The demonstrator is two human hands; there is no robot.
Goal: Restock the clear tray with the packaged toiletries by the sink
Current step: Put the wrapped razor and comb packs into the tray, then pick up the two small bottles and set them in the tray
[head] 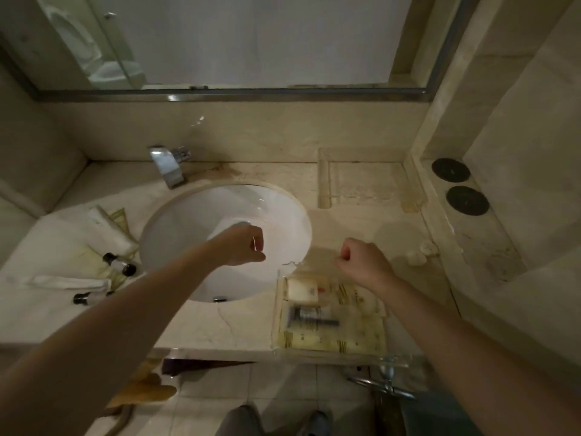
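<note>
You are standing in a hotel-style bathroom: a marble counter (239, 328) holds an undermounted white sink (226, 215) with a chrome faucet (168, 166), a wide mirror (235, 42) reflects a glass shower, and a clear tray (279, 309) holds packaged toiletries (333, 319) near rolled towels (110, 229).

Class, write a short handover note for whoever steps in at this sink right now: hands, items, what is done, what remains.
Left hand: closed above the sink basin, pinching something thin, hard to identify.
Right hand: closed, seemingly empty, just beyond the clear tray.
Done: tray on the counter's front edge already holds several packaged toiletries.
Left: small bottles and folded towels remain left of the sink; check whether any belong in the tray.
</note>
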